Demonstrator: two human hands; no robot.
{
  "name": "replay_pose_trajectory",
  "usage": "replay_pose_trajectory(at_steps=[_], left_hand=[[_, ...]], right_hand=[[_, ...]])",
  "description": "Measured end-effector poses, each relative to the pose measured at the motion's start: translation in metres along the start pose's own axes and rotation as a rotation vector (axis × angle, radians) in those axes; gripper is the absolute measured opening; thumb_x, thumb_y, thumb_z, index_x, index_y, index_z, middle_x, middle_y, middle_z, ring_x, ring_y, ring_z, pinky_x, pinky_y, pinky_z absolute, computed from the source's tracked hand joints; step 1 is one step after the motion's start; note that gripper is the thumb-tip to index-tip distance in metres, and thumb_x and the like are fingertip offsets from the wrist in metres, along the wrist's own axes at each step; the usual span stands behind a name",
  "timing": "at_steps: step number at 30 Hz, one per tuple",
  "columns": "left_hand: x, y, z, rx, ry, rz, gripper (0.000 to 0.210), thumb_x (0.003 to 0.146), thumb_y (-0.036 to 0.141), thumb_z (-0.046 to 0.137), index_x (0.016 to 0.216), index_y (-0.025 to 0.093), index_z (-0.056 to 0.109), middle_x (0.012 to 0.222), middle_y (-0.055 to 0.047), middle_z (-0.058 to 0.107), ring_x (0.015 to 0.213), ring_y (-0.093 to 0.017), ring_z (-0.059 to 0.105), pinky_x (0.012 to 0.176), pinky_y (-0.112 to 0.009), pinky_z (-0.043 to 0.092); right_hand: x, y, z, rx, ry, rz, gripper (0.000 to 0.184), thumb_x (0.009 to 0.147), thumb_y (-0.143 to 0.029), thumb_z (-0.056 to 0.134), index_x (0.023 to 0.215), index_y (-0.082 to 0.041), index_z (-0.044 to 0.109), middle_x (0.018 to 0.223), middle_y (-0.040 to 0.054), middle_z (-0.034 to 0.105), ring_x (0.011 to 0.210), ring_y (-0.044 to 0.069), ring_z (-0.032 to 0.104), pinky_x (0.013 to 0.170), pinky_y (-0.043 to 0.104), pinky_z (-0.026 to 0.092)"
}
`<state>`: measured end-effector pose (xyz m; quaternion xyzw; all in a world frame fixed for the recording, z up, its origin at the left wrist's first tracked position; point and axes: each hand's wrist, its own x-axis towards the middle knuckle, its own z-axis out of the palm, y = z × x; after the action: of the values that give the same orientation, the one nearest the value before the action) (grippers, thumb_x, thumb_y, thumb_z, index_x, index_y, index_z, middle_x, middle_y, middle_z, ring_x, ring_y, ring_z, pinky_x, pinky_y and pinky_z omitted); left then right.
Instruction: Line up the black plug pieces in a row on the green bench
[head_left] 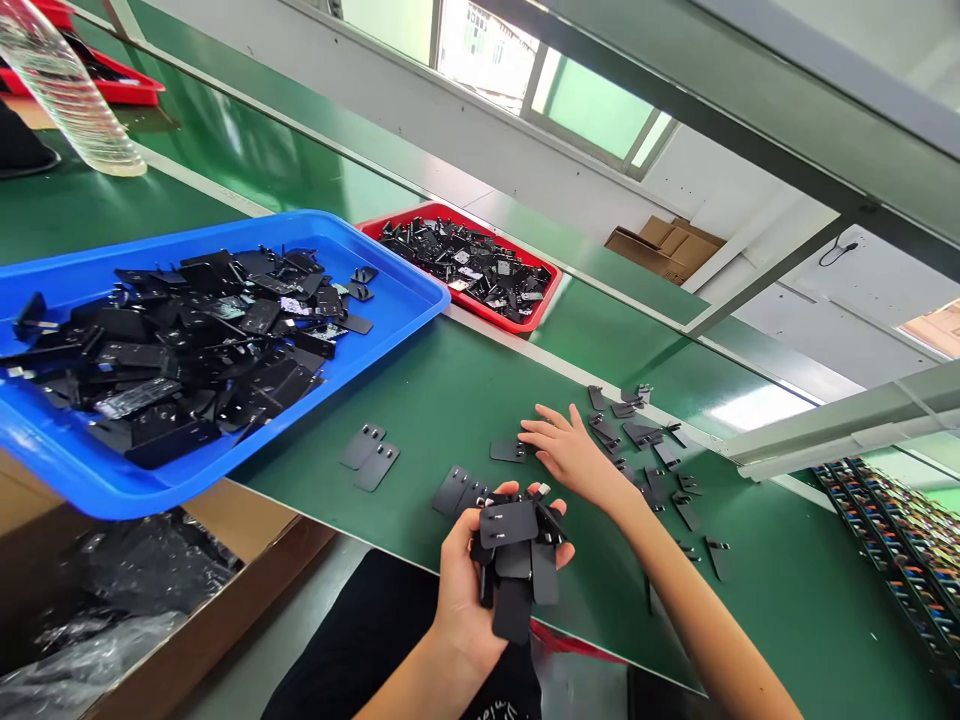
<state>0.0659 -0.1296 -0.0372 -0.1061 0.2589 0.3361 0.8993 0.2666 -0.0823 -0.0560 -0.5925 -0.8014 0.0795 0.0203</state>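
— On the green table [420, 385], beside the blue tray [397, 295], observed what?
— Loose black parts [686, 512] with small prongs, scattered beside the right hand [577, 458]. Cupped in the left hand [465, 610], fingers curled around: an overlapping stack [514, 560] of similar pieces.
— And with the right?
— Spread, pinching nothing, close to a lone flat part [508, 452]; contact not determinable.
— Risk?
— Possible spillage from the uneven stack, if tilted or overfilled; bent prongs conceivable.
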Motion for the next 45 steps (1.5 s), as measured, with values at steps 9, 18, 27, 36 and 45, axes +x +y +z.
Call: replay_pose_trajectory(at_steps=[9, 18, 27, 36, 45], left_hand=[[-0.005, 0.015, 0.003, 0.014, 0.036, 0.101, 0.017, 0.076, 0.021, 0.058, 0.092, 0.018, 0.062, 0.108, -0.012, 0.067, 0.106, -0.035, 0.064, 0.08, -0.052, 0.056], [-0.005, 0.02, 0.005, 0.006, 0.066, 0.123, 0.017, 0.075, 0.018, 0.055, 0.088, 0.017, 0.066, 0.11, -0.012, 0.067, 0.107, -0.036, 0.063, 0.084, -0.055, 0.054], [-0.006, 0.014, 0.006, 0.07, 0.103, 0.112, 0.018, 0.073, 0.022, 0.055, 0.086, 0.021, 0.067, 0.107, -0.009, 0.069, 0.1, -0.031, 0.066, 0.084, -0.052, 0.055], [-0.003, 0.005, 0.001, 0.107, 0.064, 0.085, 0.018, 0.076, 0.027, 0.053, 0.086, 0.021, 0.068, 0.107, -0.007, 0.069, 0.103, -0.031, 0.066, 0.093, -0.059, 0.048], [0.008, 0.005, -0.001, 0.047, 0.112, 0.049, 0.028, 0.085, 0.026, 0.042, 0.084, 0.02, 0.07, 0.095, -0.007, 0.072, 0.093, -0.026, 0.069, 0.092, -0.059, 0.049]], right_hand=[[-0.003, 0.021, -0.017, 0.168, -0.044, 0.049, 0.046, 0.08, -0.002, 0.057, 0.119, -0.025, 0.059, 0.133, 0.0073, 0.055, 0.134, 0.03, 0.037, 0.109, 0.066, 0.024], [0.004, 0.0, -0.022, 0.618, 0.298, 0.334, 0.02, 0.087, -0.036, 0.056, 0.076, -0.019, 0.054, 0.065, 0.0006, 0.057, 0.067, 0.018, 0.057, 0.065, 0.033, 0.05], [-0.062, -0.075, -0.027, 1.639, 0.499, 0.554, 0.029, 0.072, -0.044, 0.076, 0.076, -0.018, 0.063, 0.05, -0.003, 0.058, 0.04, 0.011, 0.055, 0.04, 0.02, 0.049], [-0.079, -0.079, -0.034, 1.654, 0.556, 0.552, 0.022, 0.074, -0.037, 0.076, 0.081, -0.017, 0.072, 0.049, -0.0004, 0.062, 0.036, 0.012, 0.055, 0.037, 0.019, 0.048], [-0.071, -0.078, -0.011, 1.457, 0.397, 0.626, 0.037, 0.078, -0.04, 0.07, 0.105, -0.015, 0.073, 0.045, -0.0025, 0.054, 0.037, 0.008, 0.043, 0.034, 0.017, 0.032]])
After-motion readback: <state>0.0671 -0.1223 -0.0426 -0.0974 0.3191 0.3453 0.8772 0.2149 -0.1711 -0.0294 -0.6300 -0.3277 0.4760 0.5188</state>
